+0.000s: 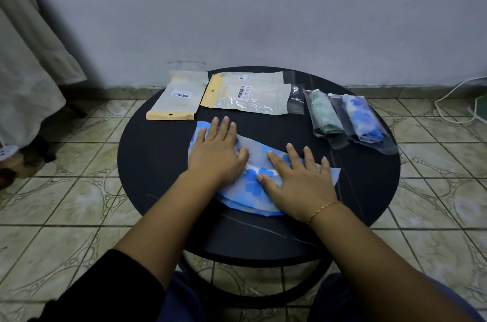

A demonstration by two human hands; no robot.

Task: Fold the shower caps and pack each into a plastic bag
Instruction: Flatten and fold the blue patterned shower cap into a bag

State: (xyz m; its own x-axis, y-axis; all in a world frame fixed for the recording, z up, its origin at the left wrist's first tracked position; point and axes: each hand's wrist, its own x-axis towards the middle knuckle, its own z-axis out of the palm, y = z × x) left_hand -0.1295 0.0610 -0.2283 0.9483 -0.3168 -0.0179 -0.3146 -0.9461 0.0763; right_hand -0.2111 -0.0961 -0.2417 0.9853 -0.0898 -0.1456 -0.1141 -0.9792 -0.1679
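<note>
Packed: green cap [325,113] and blue cap [362,117], each bagged, at table [158,163] right.
In hand: blue-flowered cap [253,182], half-folded.
Left hand [217,149], right hand [299,179]: fingers spread flat, pressing it.
Left: finish folding; empty bags [247,96] wait.

Three shower caps are in view. One, blue-flowered and unpacked [253,182], lies flat at the near middle of the single round black table [158,163]. Two are already packed at the far right, each in its own clear bag: one green-patterned [325,116] and one blue-flowered [365,118], side by side.

Empty bags with tan header strips lie along the far edge. One lies alone at the far left [176,99]. To its right is an overlapping stack [247,96] showing two barcode labels, so at least two bags.

Two hands are on the table, a left hand [218,150] and a right hand [300,179].
</note>
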